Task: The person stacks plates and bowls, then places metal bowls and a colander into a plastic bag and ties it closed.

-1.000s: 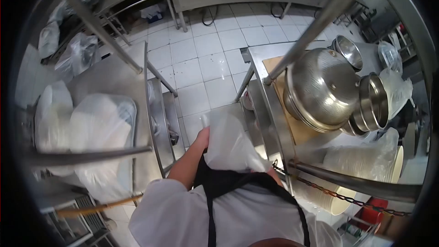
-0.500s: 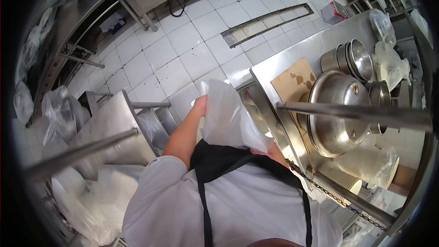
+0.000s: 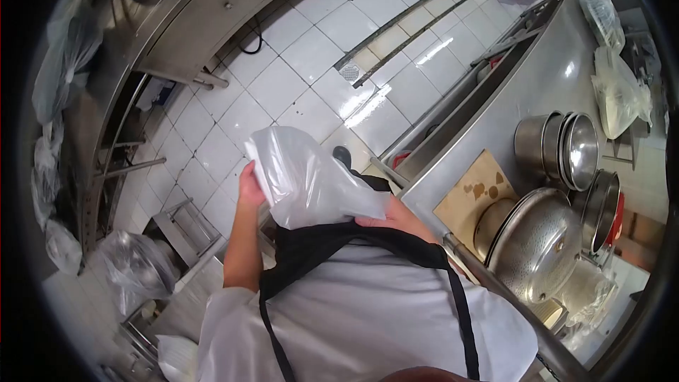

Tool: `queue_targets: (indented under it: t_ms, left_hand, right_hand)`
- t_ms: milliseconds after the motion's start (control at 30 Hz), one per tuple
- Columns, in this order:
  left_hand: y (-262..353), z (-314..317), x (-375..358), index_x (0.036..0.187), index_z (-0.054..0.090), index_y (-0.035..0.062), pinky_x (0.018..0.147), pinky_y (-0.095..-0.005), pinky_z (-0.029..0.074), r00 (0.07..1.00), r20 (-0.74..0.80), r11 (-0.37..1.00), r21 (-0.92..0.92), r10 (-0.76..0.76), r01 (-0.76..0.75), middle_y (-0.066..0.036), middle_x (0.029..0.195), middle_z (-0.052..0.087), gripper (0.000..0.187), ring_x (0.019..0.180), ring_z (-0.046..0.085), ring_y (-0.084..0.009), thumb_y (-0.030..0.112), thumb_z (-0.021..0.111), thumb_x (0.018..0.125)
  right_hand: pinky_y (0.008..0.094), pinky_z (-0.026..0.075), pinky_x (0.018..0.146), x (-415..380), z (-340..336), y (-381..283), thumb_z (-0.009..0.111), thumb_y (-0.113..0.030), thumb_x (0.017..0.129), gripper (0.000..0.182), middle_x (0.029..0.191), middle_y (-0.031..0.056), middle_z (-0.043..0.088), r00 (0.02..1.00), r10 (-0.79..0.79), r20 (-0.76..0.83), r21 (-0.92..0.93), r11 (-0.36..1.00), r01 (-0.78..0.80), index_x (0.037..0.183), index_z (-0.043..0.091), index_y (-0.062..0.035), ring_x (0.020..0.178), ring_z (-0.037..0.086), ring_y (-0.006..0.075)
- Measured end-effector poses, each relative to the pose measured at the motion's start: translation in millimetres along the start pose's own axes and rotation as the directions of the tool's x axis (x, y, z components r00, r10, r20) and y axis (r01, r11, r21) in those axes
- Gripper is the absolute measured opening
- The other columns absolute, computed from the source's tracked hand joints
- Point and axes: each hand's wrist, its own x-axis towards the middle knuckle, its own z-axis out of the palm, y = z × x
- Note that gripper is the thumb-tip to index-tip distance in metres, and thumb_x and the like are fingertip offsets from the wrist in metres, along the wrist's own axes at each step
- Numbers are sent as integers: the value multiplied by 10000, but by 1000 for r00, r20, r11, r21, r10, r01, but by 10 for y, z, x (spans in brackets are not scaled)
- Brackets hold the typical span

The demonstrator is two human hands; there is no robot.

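Here, translucent plastic bag [image 3: 308,177] between left hand [image 3: 250,185] and right hand [image 3: 385,218], both hands gripping its ends.

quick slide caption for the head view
Left hand and right hand hold a plastic bag beside a metal table with pots.

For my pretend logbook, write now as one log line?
left hand: holds translucent plastic; right hand: holds other end; nearby: metal pots

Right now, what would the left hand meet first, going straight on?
Past the plastic bag it holds, the left hand seems free over the tiled floor, perhaps to the steel counter; depth is unclear.
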Motion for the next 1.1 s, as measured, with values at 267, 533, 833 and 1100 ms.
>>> queue_targets:
  t_ms: [267,533,833,1100]
  left_hand:
    - [786,286,297,1354,461,23,1015,-476,423,999,1,999,21,-32,32,-162,1288,566,579,1153,552,-327,450,452,961]
    - [2561,1258,1920,1297,491,-10,964,-476,465,883,338,936,246,-326,252,-184,1205,601,536,1099,590,-322,289,542,856]
    - [3797,1663,2815,1266,516,-36,920,-426,514,638,388,729,525,-665,440,-161,1182,619,589,1040,636,-283,87,681,714]
    - [3932,2594,2936,1281,504,-15,915,-418,511,661,31,449,758,-750,473,-144,1144,626,606,1001,643,-266,133,669,717]
  right_hand:
    - [278,413,943,682,-252,-328,729,-65,797,530,1164,93,620,940,116,-320,162,984,-67,1278,520,11,1067,561,154]
    - [303,458,888,1234,-422,-637,780,-38,706,506,1136,103,628,763,271,-587,184,962,-200,1174,601,33,1012,595,182]
    - [397,449,926,533,-83,-1045,864,-205,661,688,1118,106,620,-20,171,-985,169,982,83,1228,549,24,1012,598,249]
    - [329,408,951,350,603,-1226,848,-289,705,702,1172,56,607,-52,183,-982,188,978,-95,1251,543,32,1067,556,182]
